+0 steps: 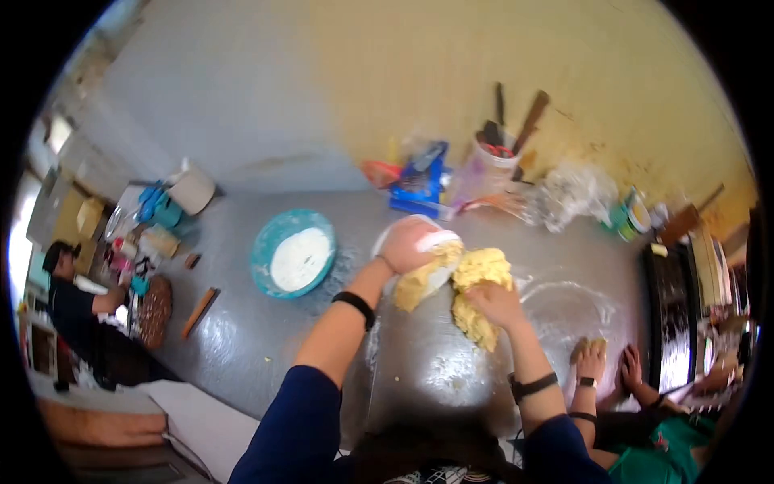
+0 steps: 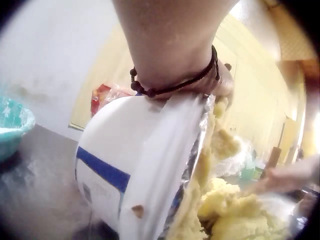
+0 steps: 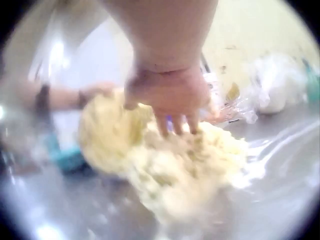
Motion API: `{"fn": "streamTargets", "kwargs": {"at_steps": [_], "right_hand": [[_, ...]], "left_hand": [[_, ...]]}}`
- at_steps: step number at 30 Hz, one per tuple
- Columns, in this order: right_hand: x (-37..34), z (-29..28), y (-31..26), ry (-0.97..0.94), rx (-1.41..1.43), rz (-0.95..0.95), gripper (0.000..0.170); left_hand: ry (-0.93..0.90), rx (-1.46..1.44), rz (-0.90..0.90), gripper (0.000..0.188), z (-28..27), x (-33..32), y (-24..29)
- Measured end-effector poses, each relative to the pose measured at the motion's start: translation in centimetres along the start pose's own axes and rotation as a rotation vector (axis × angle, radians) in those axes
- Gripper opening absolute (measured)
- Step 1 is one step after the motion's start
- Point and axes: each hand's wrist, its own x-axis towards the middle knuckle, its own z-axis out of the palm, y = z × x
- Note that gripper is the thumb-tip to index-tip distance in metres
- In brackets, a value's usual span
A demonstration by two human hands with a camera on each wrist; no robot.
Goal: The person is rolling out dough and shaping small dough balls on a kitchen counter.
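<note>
Metal table (image 1: 242, 343). Tub (image 2: 120, 122), tilted, mouth toward dough (image 1: 481, 266) heaped on table (more dough at rim). Left hand (image 1: 407, 246) left of heap, gripping tub. Right hand (image 1: 495, 305) atop heap, fingers fairly straight, tips in dough.

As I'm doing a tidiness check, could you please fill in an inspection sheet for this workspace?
Surface: grey metal table, with whitish smears and a few crumbs.
Job's things: yellow dough heaped on the table; white tub tilted, with more dough at its mouth.
Clutter: teal basin of white powder, blue packet, crumpled clear plastic, wooden stick.
Hands: left hand holds the tub; right hand presses into the heap.
Cables: nothing seen on the table.
Surroundings: stained wall behind; person in dark clothing at left, person in green at right.
</note>
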Motion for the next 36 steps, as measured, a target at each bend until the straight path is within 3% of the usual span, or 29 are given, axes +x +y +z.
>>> {"fn": "streamTargets", "kwargs": {"at_steps": [1,4,6,8,10,12,14,16,19,22,23,26,27,30,31,33,34,36], "right_hand": [[-0.5,-3.1,-2.0,-0.112,0.007,0.104,0.062],[-1.2,-0.3,-0.3,0.419,0.229,-0.085,0.063],[-1.0,6.0,2.4,0.347,0.029,-0.173,0.059],[-1.1,7.2,3.2,0.259,-0.022,-0.165,0.058],[-2.0,4.7,2.2,0.132,0.072,-0.075,0.058],[-3.5,3.5,0.9,0.248,0.110,-0.093,0.054],[-5.1,3.9,1.7,0.397,0.168,-0.162,0.048],[-6.7,4.3,2.0,0.434,0.316,-0.163,0.047],[-9.1,3.7,2.0,0.414,0.397,-0.154,0.048],[-10.7,3.0,2.3,0.406,0.322,-0.139,0.050],[-11.1,2.6,2.0,0.404,0.324,-0.121,0.052],[-11.7,2.9,3.0,0.410,0.247,-0.083,0.052],[-12.1,3.0,3.5,0.412,0.210,-0.062,0.051],[-11.7,3.2,4.8,0.424,0.302,-0.064,0.055],[-11.6,2.9,3.6,0.411,0.272,-0.044,0.055],[-11.1,2.6,2.4,0.424,0.275,-0.015,0.054],[-10.8,2.9,2.5,0.454,0.313,-0.027,0.052],[-10.7,2.5,1.3,0.437,0.380,0.006,0.048]], "left_hand": [[-0.004,0.101,-0.016,0.043,-0.2,-0.1,-0.1],[-0.104,0.138,-0.104,0.054,-1.0,-0.3,-0.2],[-0.042,0.088,-0.099,0.050,-1.9,-1.6,0.1],[0.093,-0.017,-0.062,0.046,-2.7,-3.6,-1.9],[0.218,-0.028,-0.218,0.046,-4.7,-7.7,-6.5],[0.258,-0.087,-0.663,0.056,-8.6,-12.0,-10.2],[0.280,0.295,-0.958,0.070,-10.8,-17.5,-15.6],[-0.015,0.486,-1.182,0.088,-13.9,-19.7,-17.2],[-0.121,0.409,-1.393,0.104,-13.9,-21.8,-20.9],[-0.132,0.419,-1.397,0.110,-13.1,-19.3,-21.0],[-0.122,0.429,-1.367,0.103,-12.4,-18.4,-21.3],[-0.283,0.552,-1.156,0.102,-10.1,-16.6,-21.0],[-0.290,0.595,-1.036,0.086,-9.8,-16.4,-20.1],[-0.363,0.593,-0.904,0.068,-8.5,-16.1,-21.2],[-0.354,0.583,-0.829,0.049,-7.6,-16.5,-22.9],[-0.327,0.599,-0.606,0.041,-6.5,-18.2,-24.6],[-0.447,0.571,-0.702,0.040,-6.4,-17.7,-24.8],[-0.378,0.488,-0.794,0.040,-6.8,-17.6,-25.3]]}}
